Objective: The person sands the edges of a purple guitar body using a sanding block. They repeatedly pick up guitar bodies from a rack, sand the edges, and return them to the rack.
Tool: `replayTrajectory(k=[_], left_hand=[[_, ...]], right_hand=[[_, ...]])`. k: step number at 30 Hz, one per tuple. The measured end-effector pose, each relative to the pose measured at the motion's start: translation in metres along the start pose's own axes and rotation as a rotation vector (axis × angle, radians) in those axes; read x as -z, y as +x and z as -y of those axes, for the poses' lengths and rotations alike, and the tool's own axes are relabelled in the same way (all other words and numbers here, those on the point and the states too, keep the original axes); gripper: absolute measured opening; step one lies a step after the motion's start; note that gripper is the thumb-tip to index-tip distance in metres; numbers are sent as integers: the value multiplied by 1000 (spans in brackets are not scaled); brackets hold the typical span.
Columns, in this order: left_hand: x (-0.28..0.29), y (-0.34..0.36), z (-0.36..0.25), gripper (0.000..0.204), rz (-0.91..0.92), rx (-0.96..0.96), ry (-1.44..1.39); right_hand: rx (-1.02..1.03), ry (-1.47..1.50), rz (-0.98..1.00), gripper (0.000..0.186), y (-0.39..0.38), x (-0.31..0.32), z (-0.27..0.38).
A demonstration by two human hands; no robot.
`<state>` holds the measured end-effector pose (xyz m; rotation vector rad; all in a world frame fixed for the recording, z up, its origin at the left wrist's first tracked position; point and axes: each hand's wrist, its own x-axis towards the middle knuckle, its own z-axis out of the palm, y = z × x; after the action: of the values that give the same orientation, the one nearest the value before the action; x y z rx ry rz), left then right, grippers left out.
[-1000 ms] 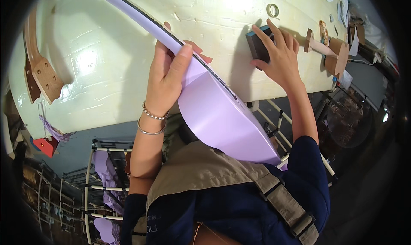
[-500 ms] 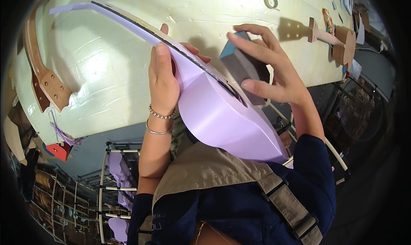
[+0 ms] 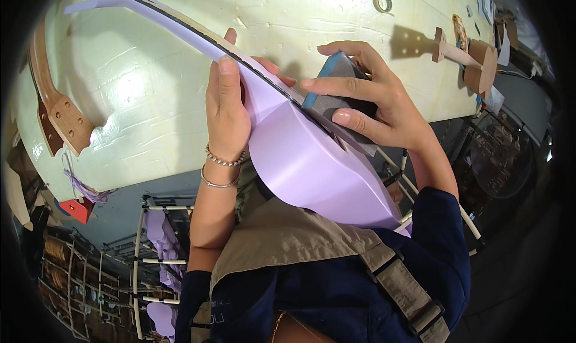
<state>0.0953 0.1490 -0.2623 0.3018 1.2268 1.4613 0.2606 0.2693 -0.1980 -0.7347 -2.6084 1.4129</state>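
Observation:
A lilac ukulele (image 3: pixel 312 163) is tilted on its edge across my lap, its neck reaching up to the far left. Around the neck, close to where it meets the body, my left hand (image 3: pixel 229 106) is closed, thumb on the near side and fingers behind. My right hand (image 3: pixel 390 100) grips a grey sanding block (image 3: pixel 331 105) with a blue side. The block lies against the front of the ukulele, by the lower end of the dark-edged fingerboard (image 3: pixel 210 43). It hides part of the soundhole.
A pale worktable (image 3: pixel 150 145) spans the far side. Bare wooden necks (image 3: pixel 71 121) rest at its left, a wooden ukulele (image 3: pixel 480 67) at its right, and a tape roll (image 3: pixel 382 3) at the back. Below left, a rack (image 3: pixel 139 265) holds lilac bodies (image 3: pixel 161 316).
My right hand has brought the sanding block left and down, from just off the ukulele's front to against it. The left hand keeps its hold on the neck.

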Motion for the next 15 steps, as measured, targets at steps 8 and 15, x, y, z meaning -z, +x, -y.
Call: replayTrajectory(k=[8,15], left_hand=[[2,1,4,67,-8,-47,65],[5,3,9,65,-58,-75,45]], right_hand=[[30,-115,-11,30,5,-2,1],[12,-88,-10,30,30,-7,3]])
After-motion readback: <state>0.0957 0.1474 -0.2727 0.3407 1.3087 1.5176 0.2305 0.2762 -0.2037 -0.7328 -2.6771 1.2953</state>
